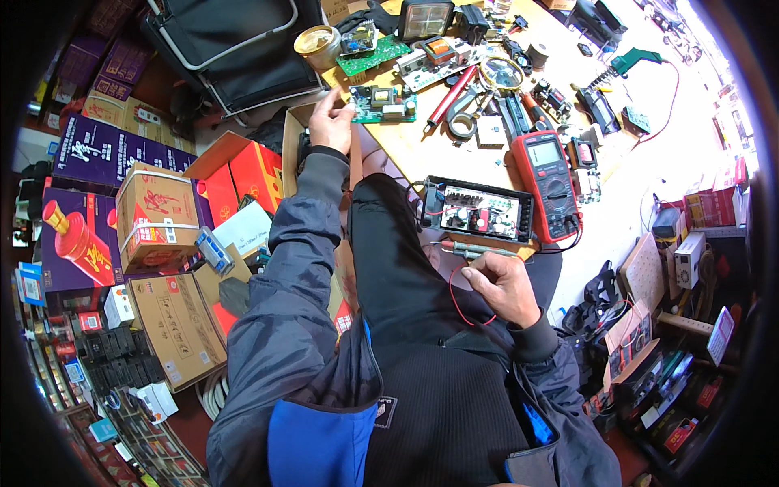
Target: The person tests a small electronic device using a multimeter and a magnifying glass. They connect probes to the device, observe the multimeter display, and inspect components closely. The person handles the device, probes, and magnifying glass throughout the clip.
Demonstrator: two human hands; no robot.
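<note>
My left hand (331,123) reaches the table's left corner, its thumb and fingers closed on the left edge of a green circuit board (385,106) with a yellow transformer. My right hand (506,287), fingers curled, is above my lap at the table's front edge. It holds a pair of slim test probes (479,248), tips pointing left; a red lead (456,302) loops below. How the fingers grip the probes is partly hidden. Just beyond lies an opened black device case (479,213) with its circuit board exposed. A red multimeter (547,187) stands at its right.
Across the table (389,150) lie a red pen-like tool (451,99), a roll of black tape (462,125), a magnifying glass (501,73), several boards and a green-handled tool (635,59). Cardboard boxes (159,216) crowd the left, beside a folding chair (243,57).
</note>
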